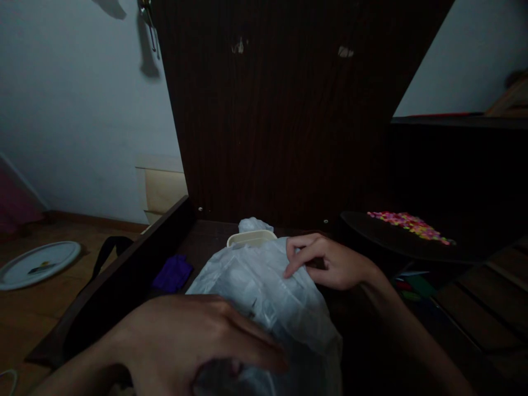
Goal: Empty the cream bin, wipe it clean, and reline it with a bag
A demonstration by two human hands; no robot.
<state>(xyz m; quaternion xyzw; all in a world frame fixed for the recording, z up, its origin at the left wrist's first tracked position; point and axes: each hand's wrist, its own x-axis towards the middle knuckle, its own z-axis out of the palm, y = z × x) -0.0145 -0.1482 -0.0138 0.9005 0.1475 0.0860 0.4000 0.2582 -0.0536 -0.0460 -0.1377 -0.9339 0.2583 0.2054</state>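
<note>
A translucent white plastic bag lies in front of me on a dark wooden surface, bunched at its far end. A cream-coloured plastic rim shows at its far side; the rest of that object is hidden by the bag. My right hand pinches the bag's upper right edge between thumb and fingers. My left hand reaches over the near left part of the bag, its fingers curved and apart from the thumb. Nothing is visibly held in it, though some fingertips are blurred.
A dark wooden panel stands upright behind the bag. A purple cloth lies left, beside a low wooden side board. Small colourful pieces sit on a dark shelf at right. A round white lid-like disc rests on the floor.
</note>
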